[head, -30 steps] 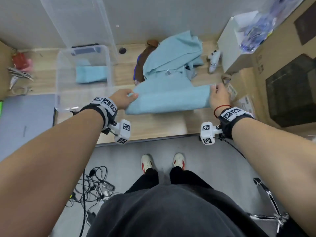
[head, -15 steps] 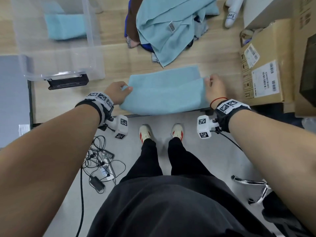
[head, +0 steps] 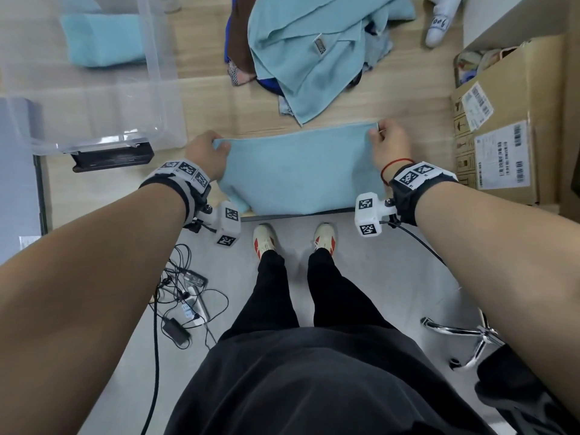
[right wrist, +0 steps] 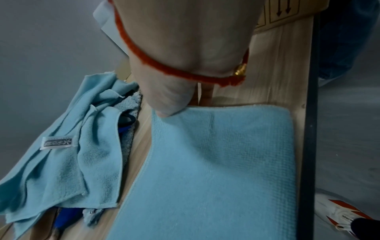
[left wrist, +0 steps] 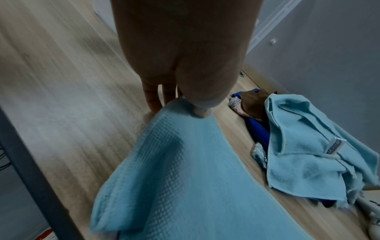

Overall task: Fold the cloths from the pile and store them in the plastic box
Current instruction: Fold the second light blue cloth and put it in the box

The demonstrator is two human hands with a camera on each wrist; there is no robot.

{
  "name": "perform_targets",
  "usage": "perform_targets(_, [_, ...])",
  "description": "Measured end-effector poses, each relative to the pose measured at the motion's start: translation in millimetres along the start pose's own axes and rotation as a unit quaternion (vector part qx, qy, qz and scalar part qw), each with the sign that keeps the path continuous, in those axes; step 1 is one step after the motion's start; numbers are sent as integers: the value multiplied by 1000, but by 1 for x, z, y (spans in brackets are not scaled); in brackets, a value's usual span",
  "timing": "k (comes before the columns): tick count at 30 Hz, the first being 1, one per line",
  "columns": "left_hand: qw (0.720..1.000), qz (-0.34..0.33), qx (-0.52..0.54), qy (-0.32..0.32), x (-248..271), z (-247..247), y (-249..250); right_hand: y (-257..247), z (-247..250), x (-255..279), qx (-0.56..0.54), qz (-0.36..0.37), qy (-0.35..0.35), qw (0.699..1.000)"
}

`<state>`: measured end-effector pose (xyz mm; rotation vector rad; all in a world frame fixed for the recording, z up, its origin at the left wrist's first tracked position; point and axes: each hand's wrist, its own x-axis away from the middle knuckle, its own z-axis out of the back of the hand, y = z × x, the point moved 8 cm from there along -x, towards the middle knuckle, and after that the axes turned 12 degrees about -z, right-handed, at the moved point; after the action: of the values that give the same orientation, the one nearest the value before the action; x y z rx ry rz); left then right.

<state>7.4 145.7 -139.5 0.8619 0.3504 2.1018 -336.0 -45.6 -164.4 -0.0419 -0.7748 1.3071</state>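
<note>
A light blue cloth point(head: 298, 171) lies folded on the wooden table point(head: 207, 98), in the centre of the head view, its near edge at the table's front rim. The left hand point(head: 207, 153) pinches the far left corner, thumb on top and fingers point(left wrist: 151, 95) beneath, as the left wrist view shows. The right hand point(head: 389, 142) pinches the far right corner in the same manner, the thumb pressing on the upper face in the right wrist view.

Compared with the frame half a second earlier, the cloth now shows a single flat face: the separate upper layer seen then along its far edge is no longer distinct. Both hands sit slightly higher in the frame and grip the far corners rather than the side edges. The near left corner now droops in a small flap over the table's rim.

The pile of cloths point(head: 314, 54), topped by a crumpled light blue one bearing a sewn label, occupies the upper centre of the head view, just beyond the flat cloth and apart from it. The clear plastic box point(head: 157, 89) stands in the upper left, holding one folded blue cloth point(head: 100, 39). A cardboard carton point(head: 502, 127) fills the right edge. Below the table, cables point(head: 179, 296) lie on the grey floor at lower left.
</note>
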Motion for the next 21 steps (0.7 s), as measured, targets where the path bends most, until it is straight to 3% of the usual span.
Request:
perform_targets(11, [999,23,16,20,-9,-2,-6,-7,-4,-17,-16,22,23,999])
perform_targets(18, [999,17,28,13,-10,-7,0,-38,-9,-11,-8,139,19,990])
perform_targets(21, [997,21,79,-5,-8,-9,4,-40,-17,-12,33,145,-3,989])
